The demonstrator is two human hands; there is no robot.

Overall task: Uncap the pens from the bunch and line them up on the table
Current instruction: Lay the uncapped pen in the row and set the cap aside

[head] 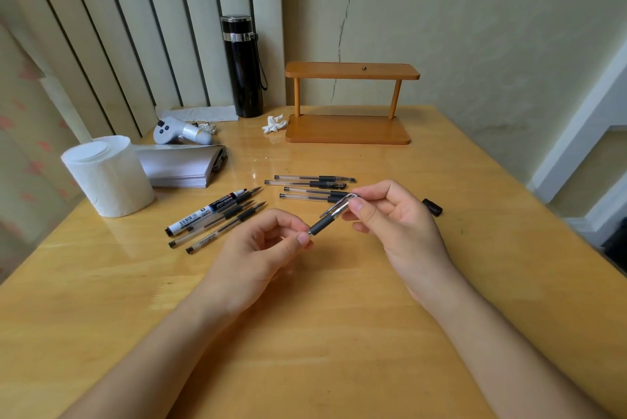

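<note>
Both hands hold one clear gel pen (pixel 325 222) above the wooden table (pixel 339 317). My left hand (pixel 261 249) pinches its barrel end below the black grip. My right hand (pixel 397 218) pinches the clear cap at the other end. Behind the hands lies a bunch of several capped pens (pixel 310 186), side by side. To the left, three uncapped pens (pixel 217 216) lie in a slanted row, tips pointing up-right. A loose black cap (pixel 432 207) rests on the table just right of my right hand.
A toilet paper roll (pixel 108 174) and a notebook (pixel 183 164) stand at the left. A white controller (pixel 179 133), a black flask (pixel 242 65), crumpled tissue (pixel 274 124) and an orange two-tier shelf (pixel 349 103) sit at the back. The table's right edge runs near.
</note>
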